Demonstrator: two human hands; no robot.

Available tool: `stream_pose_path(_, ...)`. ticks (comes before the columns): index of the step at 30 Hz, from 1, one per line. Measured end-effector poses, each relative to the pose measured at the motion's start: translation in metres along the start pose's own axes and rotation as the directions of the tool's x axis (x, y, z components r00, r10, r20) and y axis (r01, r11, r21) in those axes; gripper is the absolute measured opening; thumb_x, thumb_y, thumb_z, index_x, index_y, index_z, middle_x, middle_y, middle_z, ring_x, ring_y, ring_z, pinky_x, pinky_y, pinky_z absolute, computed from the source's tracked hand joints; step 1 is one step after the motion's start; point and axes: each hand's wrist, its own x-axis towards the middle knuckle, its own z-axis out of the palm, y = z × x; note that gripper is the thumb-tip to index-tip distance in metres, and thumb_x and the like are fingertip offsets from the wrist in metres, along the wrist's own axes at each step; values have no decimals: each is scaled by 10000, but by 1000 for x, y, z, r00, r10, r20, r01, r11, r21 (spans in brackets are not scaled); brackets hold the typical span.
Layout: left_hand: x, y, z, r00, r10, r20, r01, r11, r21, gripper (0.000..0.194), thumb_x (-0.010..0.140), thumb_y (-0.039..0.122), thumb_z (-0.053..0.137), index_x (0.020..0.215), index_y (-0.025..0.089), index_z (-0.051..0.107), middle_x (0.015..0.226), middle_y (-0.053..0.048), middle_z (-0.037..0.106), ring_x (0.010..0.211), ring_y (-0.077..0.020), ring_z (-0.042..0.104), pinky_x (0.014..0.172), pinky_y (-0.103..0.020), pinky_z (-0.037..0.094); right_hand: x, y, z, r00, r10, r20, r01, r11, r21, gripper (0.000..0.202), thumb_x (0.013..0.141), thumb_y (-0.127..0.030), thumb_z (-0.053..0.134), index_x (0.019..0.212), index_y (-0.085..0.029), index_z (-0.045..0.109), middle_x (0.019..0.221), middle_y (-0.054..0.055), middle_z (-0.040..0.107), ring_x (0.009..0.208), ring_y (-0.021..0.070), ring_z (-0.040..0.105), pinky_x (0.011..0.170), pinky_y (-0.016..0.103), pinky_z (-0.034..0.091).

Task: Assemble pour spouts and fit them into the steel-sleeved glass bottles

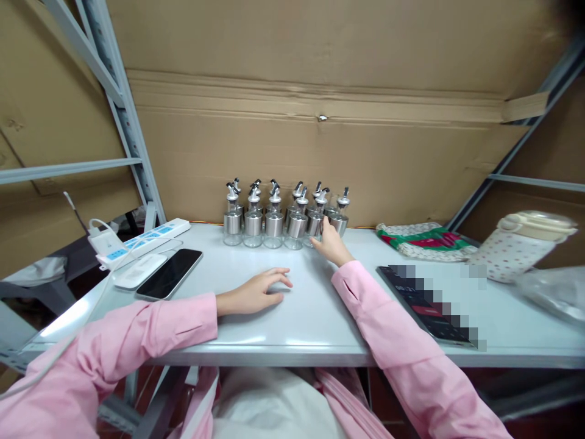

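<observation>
Reaching forward, the right hand [329,242] is touching, or almost touching, a glass and metal bottle [314,224] near the right end of a bunch of bottles [273,224]. Its fingers are bending in, but I cannot tell if they are closing around the bottle. The left hand [254,294] is lying low over the white table [237,262], open and loose, with its fingers spreading a little and holding nothing. The bottles are all standing up near the back, in front of the cardboard wall [274,140]. They are making a front line and a back line, and the front ones are hiding parts of the ones behind. The bottles in the front are wearing their spouts [275,190], and many spouts are showing in the back too. The left part of the bunch is looking neat, with bottles sitting side by side, while the right end is looking a bit less even. No bottle is lying down. Over on the left, a black phone [170,274] is resting beside a flat white thing [139,271], and a power strip [176,228] is sitting behind them. Over on the right, a dark screen [423,305] is lying near a bright cloth [427,241], and a dotted cup [507,250] is leaning by a clear bag [557,292].
</observation>
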Motion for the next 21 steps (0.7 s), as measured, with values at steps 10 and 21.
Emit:
stream_pose_path(10, -2, 5, 1, 998, -58, -25, 56, 993, -102, 431, 790, 176, 504, 1213, 206, 426, 1398, -104, 333, 1302, -219, 324, 1069, -393, 274, -4, -24, -5, 977, -207, -57, 215, 946, 245, 237, 732, -213, 449, 934, -135, 544, 899, 98, 566, 870, 205, 538, 834, 379, 423)
stream_pose_path(21, 37, -25, -5, 975, -82, -208, 130, 965, 227, 611, 794, 260, 486, 1358, 173, 268, 1472, -132, 145, 1370, -265, 116, 1112, -440, 167, -9, -19, 12, 942, -335, 29, 308, 894, 326, 325, 710, -194, 553, 1034, -174, 563, 1051, 102, 518, 1029, 238, 516, 962, 396, 368)
